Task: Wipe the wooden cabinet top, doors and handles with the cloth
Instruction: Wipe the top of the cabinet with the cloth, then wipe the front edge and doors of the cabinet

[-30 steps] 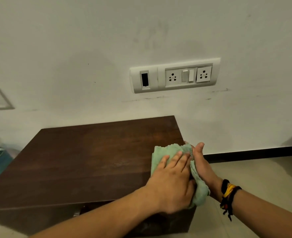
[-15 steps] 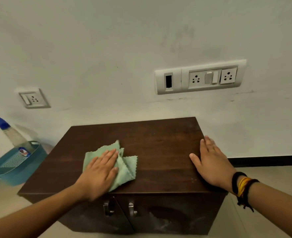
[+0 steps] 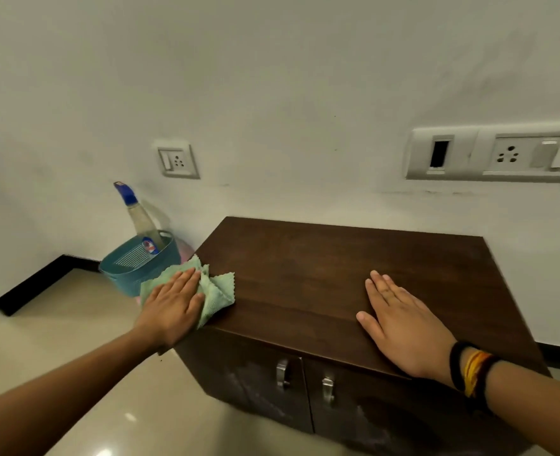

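A blue basket stands on the floor at the far left, just beside the cabinet's left side, with a spray bottle leaning out of it; something pink behind the basket is mostly hidden and hard to make out. The left hand lies flat, fingers straight and close together, palm down on the green cloth. The cloth is bunched at the front-left corner of the cabinet top, hanging past the left edge; its right folds show beyond the fingertips, and the rest is covered by the hand. Below the front edge, two metal handles sit side by side where the two doors meet; the doors bear pale smudges, and their lower parts are cut off by the frame. The right hand rests flat and empty near the front edge, right of the middle, fingers slightly spread, thumb out to the left. Bands ring its wrist. On the wall, a switch plate is cut off at the right.
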